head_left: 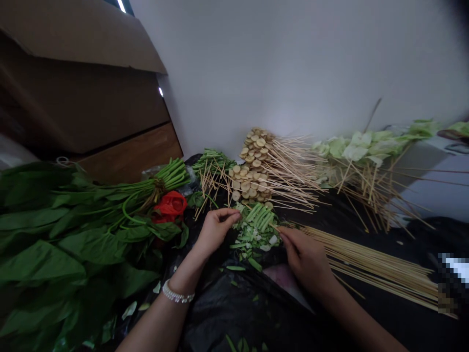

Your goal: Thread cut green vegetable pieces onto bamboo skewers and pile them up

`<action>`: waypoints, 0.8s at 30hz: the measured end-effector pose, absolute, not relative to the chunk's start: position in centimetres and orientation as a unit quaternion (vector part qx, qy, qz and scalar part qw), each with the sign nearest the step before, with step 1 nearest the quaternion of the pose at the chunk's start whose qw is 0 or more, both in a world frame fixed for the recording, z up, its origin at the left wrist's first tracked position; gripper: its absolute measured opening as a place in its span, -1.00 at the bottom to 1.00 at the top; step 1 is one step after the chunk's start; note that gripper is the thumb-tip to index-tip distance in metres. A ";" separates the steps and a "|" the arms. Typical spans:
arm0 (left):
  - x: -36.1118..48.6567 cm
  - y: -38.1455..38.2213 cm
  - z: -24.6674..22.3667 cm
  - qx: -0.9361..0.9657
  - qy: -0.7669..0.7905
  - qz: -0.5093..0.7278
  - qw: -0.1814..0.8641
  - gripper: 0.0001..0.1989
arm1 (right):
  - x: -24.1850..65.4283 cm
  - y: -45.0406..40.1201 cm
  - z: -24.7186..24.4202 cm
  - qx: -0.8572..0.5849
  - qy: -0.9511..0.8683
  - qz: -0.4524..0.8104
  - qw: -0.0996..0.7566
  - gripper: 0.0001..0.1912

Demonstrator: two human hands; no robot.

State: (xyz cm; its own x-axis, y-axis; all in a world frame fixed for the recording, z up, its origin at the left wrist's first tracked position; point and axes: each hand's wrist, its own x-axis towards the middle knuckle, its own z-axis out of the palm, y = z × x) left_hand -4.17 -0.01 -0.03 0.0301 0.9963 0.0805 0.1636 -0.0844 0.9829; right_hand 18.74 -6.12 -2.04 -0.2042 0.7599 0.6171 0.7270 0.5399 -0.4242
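Observation:
My left hand (216, 229), with a beaded bracelet (178, 293) at the wrist, is closed in a pinch at the left edge of a pile of cut green pieces (256, 237); what its fingertips hold is too small to make out. On the pile's right side, my right hand (302, 247) is closed round a thin wooden skewer (274, 227), whose end points at short green stems (261, 216). Just behind the pile lie stacked skewers of round pale slices (251, 183). A bundle of bare skewers (373, 264) runs to the right, partly behind my right hand.
Large leafy greens (73, 244) fill the left side, beside a red plastic bag (171, 206). Skewered green stems (214, 164) stand near the white wall (293, 63). Skewered pale leaves (362, 146) are at the right. Cardboard (84, 98) rises at the back left; black plastic (227, 313) covers the surface.

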 end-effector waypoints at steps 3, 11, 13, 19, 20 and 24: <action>-4.2 0.1 0.0 0.449 0.464 0.522 0.557 -0.72 | 18.5 -6.3 -2.2 -0.470 -0.783 0.023 0.406 -0.74; -4.4 0.2 0.0 0.396 0.427 0.527 0.618 -0.67 | 18.3 -6.4 -2.3 -0.470 -0.789 0.022 0.394 -0.73; -4.4 0.1 0.0 0.489 0.471 0.512 0.526 -0.67 | 18.3 -6.4 -2.3 -0.472 -0.788 0.019 0.395 -0.72; -5.0 -0.2 -0.2 0.733 0.535 0.359 0.217 -0.86 | 18.4 -6.3 -2.4 -0.477 -0.788 0.022 0.390 -0.71; -5.2 -0.2 -0.3 0.744 0.539 0.333 0.214 -0.85 | 18.4 -6.3 -2.4 -0.477 -0.788 0.024 0.389 -0.70; -5.9 -0.1 -0.1 0.758 0.579 0.255 0.158 -0.83 | 18.3 -6.3 -2.4 -0.482 -0.785 0.024 0.389 -0.72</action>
State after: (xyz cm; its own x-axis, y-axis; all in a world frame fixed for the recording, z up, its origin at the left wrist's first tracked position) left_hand -5.93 -0.06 -0.14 0.1985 0.9588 0.2034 0.7977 -0.2786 0.5348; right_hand 18.34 -6.29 -2.38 -0.2329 0.7749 0.5876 0.7377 0.5344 -0.4124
